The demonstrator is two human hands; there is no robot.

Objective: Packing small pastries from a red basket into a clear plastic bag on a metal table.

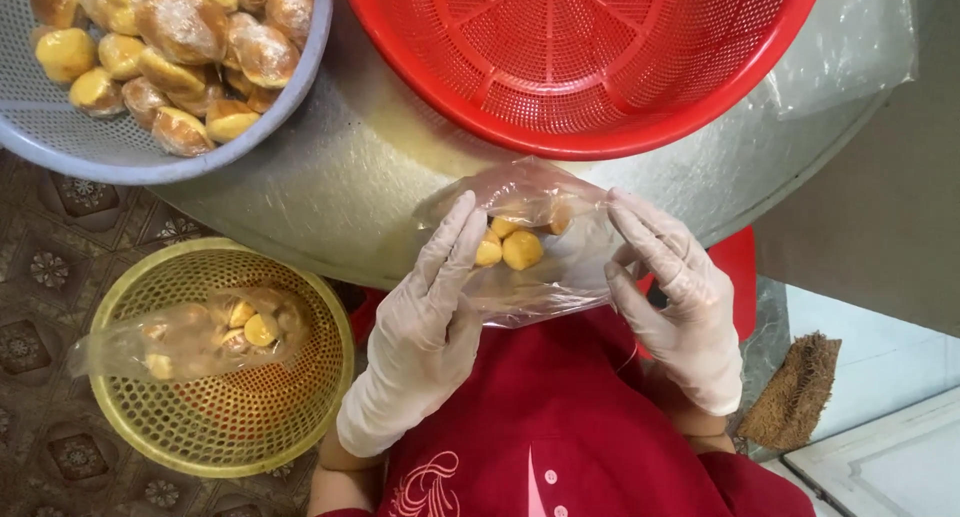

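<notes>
Clear plastic bag (530, 247): held between both gloved hands, just above the near edge of the round metal table (330, 187) and over the person's red shirt (560, 417).
Contents: a few small yellow pieces (515, 245) sit bunched in the bag's middle, closer to the left hand than to the right.
Left hand (430, 317): gloved, fingers (455, 242) straight and pressed together, laid flat along the bag's left side with the tips touching the film beside the pieces.
Right hand (680, 297): gloved, fingers (640, 232) slightly spread, the upper ones holding the bag's right edge; thumb and forefinger curl toward each other lower down, and whether film is pinched between them I cannot tell.
Long axis: the bag stretches sideways, hand to hand, mouth side unclear.
Nearer hand: the left, which touches the bag right next to the pieces.
Red basket (600, 107): empty, on the table just beyond the bag.
Yellow basket (225, 417): on the floor to the left, holding one filled bag (190, 332).
Grey basket (120, 152): far left on the table, heaped with wrapped yellow lumps.
Brush (795, 392): on the floor to the right, well apart.
</notes>
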